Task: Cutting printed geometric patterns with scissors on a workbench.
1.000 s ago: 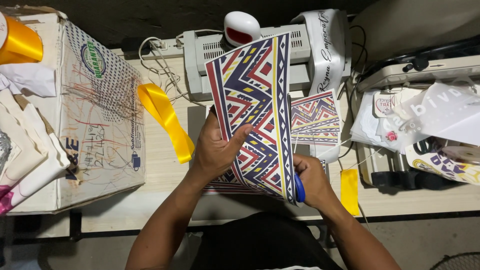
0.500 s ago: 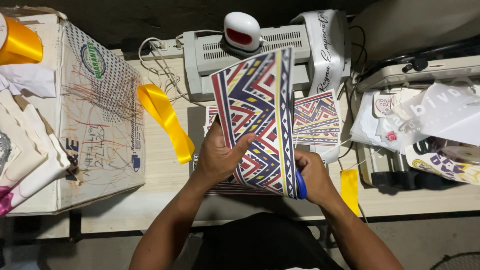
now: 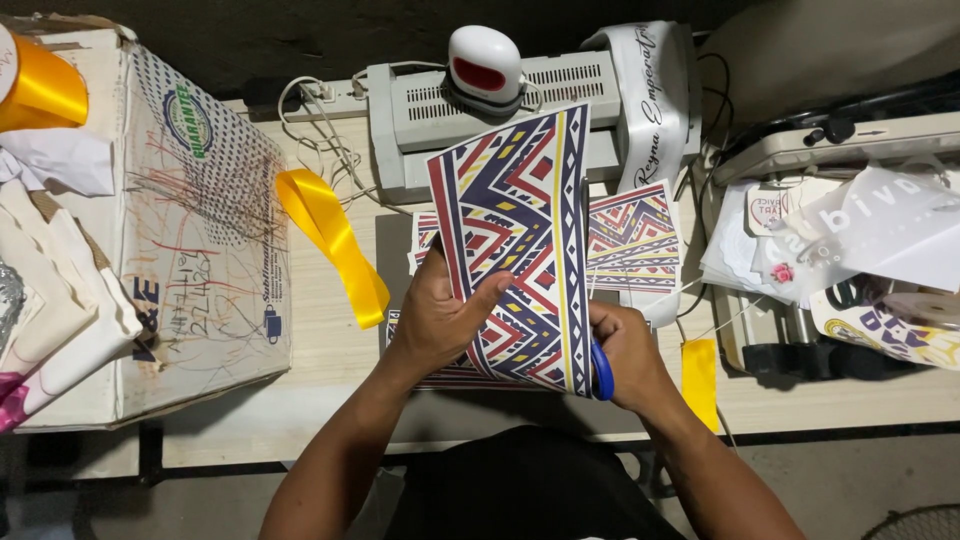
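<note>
The patterned sheet [image 3: 520, 250] — stiff printed paper in navy, red, white and yellow zigzags — stands held up over the middle of the wooden table [image 3: 330, 370], its long axis running away from the person, from the hands toward the laminator [image 3: 420, 110] at the back. The left hand [image 3: 440, 320] pinches its lower left edge, thumb laid across the printed face and fingers curled behind. The right hand [image 3: 630, 355] is closed through the blue handles of the scissors [image 3: 601, 370] at the sheet's lower right corner; the blades run up along the right edge, mostly hidden, so how far apart they stand cannot be told. The right hand is thus the one at the cutting edge, the left the steadier.

Beneath lie more patterned prints [image 3: 635, 240], flat. Left of them a glossy yellow ribbon [image 3: 335, 245] loops beside a scribbled cardboard box [image 3: 200, 240]; a white satin sash [image 3: 655, 100] drapes over the laminator — a small white-and-red heat press [image 3: 485, 65] sits on top.
</note>
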